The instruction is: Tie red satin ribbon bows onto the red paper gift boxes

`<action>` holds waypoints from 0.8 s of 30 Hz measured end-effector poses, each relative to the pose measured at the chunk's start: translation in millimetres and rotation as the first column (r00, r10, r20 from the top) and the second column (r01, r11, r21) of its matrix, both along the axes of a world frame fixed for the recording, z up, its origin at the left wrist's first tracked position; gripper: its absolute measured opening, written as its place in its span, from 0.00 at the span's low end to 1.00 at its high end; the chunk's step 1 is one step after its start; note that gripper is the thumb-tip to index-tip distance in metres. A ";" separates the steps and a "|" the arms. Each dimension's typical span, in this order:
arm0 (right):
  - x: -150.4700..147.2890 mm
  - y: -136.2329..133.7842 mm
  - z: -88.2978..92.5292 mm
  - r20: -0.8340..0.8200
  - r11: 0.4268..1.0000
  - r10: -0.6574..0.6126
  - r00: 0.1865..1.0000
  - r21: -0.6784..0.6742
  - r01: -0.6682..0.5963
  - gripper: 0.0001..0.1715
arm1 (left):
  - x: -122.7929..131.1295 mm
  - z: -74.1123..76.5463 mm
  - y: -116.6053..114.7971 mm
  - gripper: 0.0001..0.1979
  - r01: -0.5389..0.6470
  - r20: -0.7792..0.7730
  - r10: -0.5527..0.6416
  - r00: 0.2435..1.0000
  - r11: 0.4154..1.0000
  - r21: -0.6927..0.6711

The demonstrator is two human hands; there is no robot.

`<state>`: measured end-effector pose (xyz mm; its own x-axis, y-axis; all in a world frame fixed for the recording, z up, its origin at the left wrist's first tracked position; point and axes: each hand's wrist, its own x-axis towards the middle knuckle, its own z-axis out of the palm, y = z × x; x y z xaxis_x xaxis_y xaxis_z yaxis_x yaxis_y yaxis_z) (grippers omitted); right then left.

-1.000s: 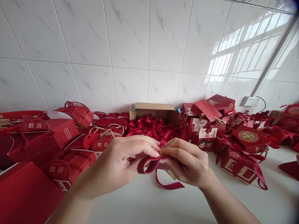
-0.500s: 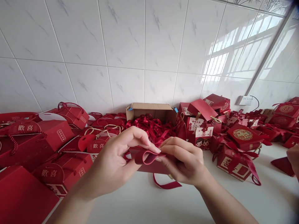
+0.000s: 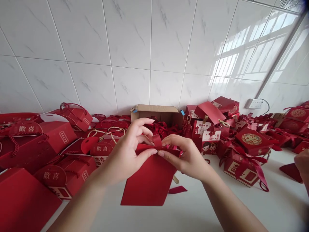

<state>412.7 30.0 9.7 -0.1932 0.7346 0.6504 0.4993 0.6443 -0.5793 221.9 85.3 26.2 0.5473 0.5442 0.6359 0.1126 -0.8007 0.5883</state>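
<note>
In the middle, a red gift box (image 3: 147,183) turns one flat, plain side toward me. At its top edge stands a small loop of red strap (image 3: 157,141). My left hand (image 3: 132,148) pinches the top edge beside this loop, its thumb in front and its upper fingers curved above. From the other side, my right hand (image 3: 184,156) grips the same edge, its thumb close to the left one and its fingers behind. Below the right hand, a dark red ribbon end (image 3: 178,190) shows past the box. The rest of the ribbon is hidden.
Behind my hands, a cardboard carton (image 3: 156,109) holds red ribbons. Red boxes with cord handles (image 3: 58,135) crowd the left. On the right are more decorated boxes, one tied with a ribbon bow (image 3: 243,167). Another person's hand (image 3: 303,164) shows at the right edge.
The box has tilted so its flat side now faces me. The strap loop, earlier sideways between my fingers, now stands upright. My left fingers have lifted and spread somewhat.
</note>
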 end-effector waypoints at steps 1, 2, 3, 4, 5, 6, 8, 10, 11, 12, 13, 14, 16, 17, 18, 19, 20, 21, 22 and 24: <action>0.3 -0.9 0.1 0.001 0.999 0.003 1.000 -0.032 -0.003 0.07 | 0.4 -0.4 0.6 0.29 -0.004 -0.007 0.004 1.000 1.000 -0.014; 0.6 -1.6 0.1 0.000 0.998 0.009 1.000 -0.054 -0.009 0.07 | 1.0 -1.0 1.4 0.28 -0.001 -0.006 0.001 1.000 1.000 -0.021; 0.8 -1.8 0.0 -0.004 0.997 0.014 1.000 -0.069 -0.014 0.06 | 1.8 -1.7 2.5 0.28 0.006 0.001 -0.006 1.000 1.000 -0.021; 1.0 -1.8 0.0 -0.011 0.997 0.017 1.000 -0.077 -0.018 0.06 | 2.7 -2.5 3.9 0.26 0.015 0.012 -0.015 1.000 1.000 -0.021; 1.1 -1.6 0.0 -0.018 0.997 0.019 1.000 -0.079 -0.020 0.05 | 3.7 -3.2 5.4 0.24 0.026 0.025 -0.026 0.999 0.999 -0.024; 1.2 -1.1 0.1 -0.025 0.997 0.020 0.999 -0.078 -0.022 0.04 | 4.6 -3.9 7.0 0.21 0.043 0.037 -0.042 0.998 0.999 -0.031; 1.2 0.1 0.3 -0.035 0.997 0.023 0.999 -0.073 -0.025 0.04 | 5.7 -4.5 9.6 0.16 0.067 0.052 -0.064 0.997 0.996 -0.059; 1.3 2.0 0.1 -0.033 0.998 0.018 0.999 -0.063 -0.020 0.04 | 5.4 -3.8 11.1 0.14 0.065 0.052 -0.061 0.997 0.995 -0.080; 1.4 3.3 -0.5 -0.023 0.998 0.008 1.000 -0.061 -0.010 0.05 | 4.7 -3.0 11.3 0.15 0.054 0.050 -0.050 0.997 0.995 -0.082; 1.6 4.9 -1.3 -0.006 0.998 -0.005 1.000 -0.067 0.005 0.06 | 3.6 -1.8 11.3 0.15 0.040 0.051 -0.037 0.998 0.996 -0.076; 2.1 6.8 -2.5 0.015 0.997 -0.020 1.000 -0.081 0.021 0.07 | 2.4 -0.5 11.0 0.16 0.027 0.056 -0.023 0.998 0.997 -0.066; 2.7 8.9 -3.8 0.036 0.994 -0.037 0.999 -0.102 0.040 0.07 | 1.0 1.1 10.5 0.16 0.015 0.062 -0.011 0.998 0.998 -0.055; 4.4 13.5 -6.6 0.063 0.985 -0.072 0.995 -0.154 0.081 0.07 | -1.4 4.4 9.0 0.17 -0.005 0.082 0.007 0.997 0.999 -0.033; 5.4 15.9 -7.7 0.068 0.979 -0.091 0.994 -0.178 0.102 0.07 | -2.4 6.1 8.1 0.17 -0.014 0.091 0.016 0.996 1.000 -0.025; 6.3 18.1 -8.5 0.066 0.972 -0.116 0.991 -0.197 0.127 0.07 | -3.1 7.8 6.9 0.17 -0.023 0.100 0.025 0.995 1.000 -0.019; 7.0 20.3 -9.0 0.058 0.965 -0.145 0.988 -0.211 0.154 0.06 | -3.7 9.3 5.7 0.17 -0.032 0.110 0.033 0.993 0.999 -0.016; 7.7 22.2 -9.1 0.043 0.958 -0.174 0.984 -0.223 0.179 0.05 | -4.2 10.7 4.4 0.17 -0.039 0.121 0.040 0.992 0.999 -0.010; 8.4 23.9 -8.8 0.025 0.952 -0.201 0.979 -0.231 0.201 0.04 | -4.6 11.8 3.0 0.17 -0.046 0.132 0.046 0.990 0.999 -0.004; 9.1 25.3 -8.3 0.009 0.947 -0.225 0.974 -0.234 0.221 0.03 | -5.2 12.7 1.8 0.17 -0.054 0.141 0.053 0.989 0.999 -0.001; 11.3 27.6 -6.6 -0.016 0.942 -0.268 0.963 -0.215 0.259 0.03 | -7.0 14.1 -0.2 0.18 -0.066 0.164 0.065 0.984 0.998 0.005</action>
